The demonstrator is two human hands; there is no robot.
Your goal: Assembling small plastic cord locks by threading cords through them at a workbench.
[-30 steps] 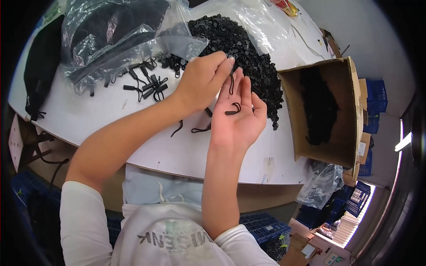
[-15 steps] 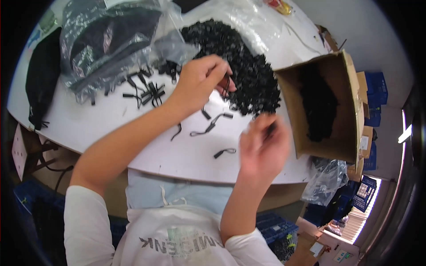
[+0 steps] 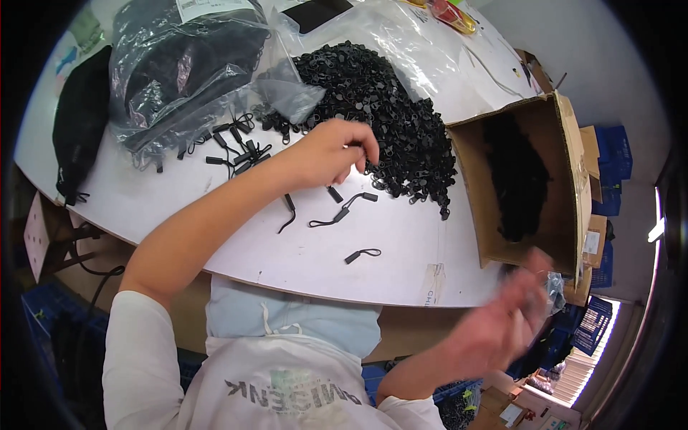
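My left hand [image 3: 335, 156] hovers over the near left edge of a heap of small black parts [image 3: 390, 118] that look like zipper sliders. Its fingers are bent and apart, and I see nothing between them. Smeared by motion, my right hand [image 3: 505, 319] is past the table's front right edge, below the opening of a cardboard box [image 3: 519, 254]. Whether it holds anything is unclear. Black cord zipper pulls lie on the white table: one looped pull [image 3: 362, 254] near the front, a pair [image 3: 344, 210] farther in, and a cluster [image 3: 240, 147] at the left.
A clear plastic bag [image 3: 190, 72] packed with black items stands at the back left, beside a long black pouch [image 3: 82, 122]. The tilted box holds a black mass [image 3: 516, 179]. Clear plastic sheeting [image 3: 390, 36] lies behind the heap. Blue crates [image 3: 609, 168] stand at the right.
My right hand has swung from beside the heap to the right, below the box. My left hand stays near the heap; the dark loop at its fingers no longer shows.
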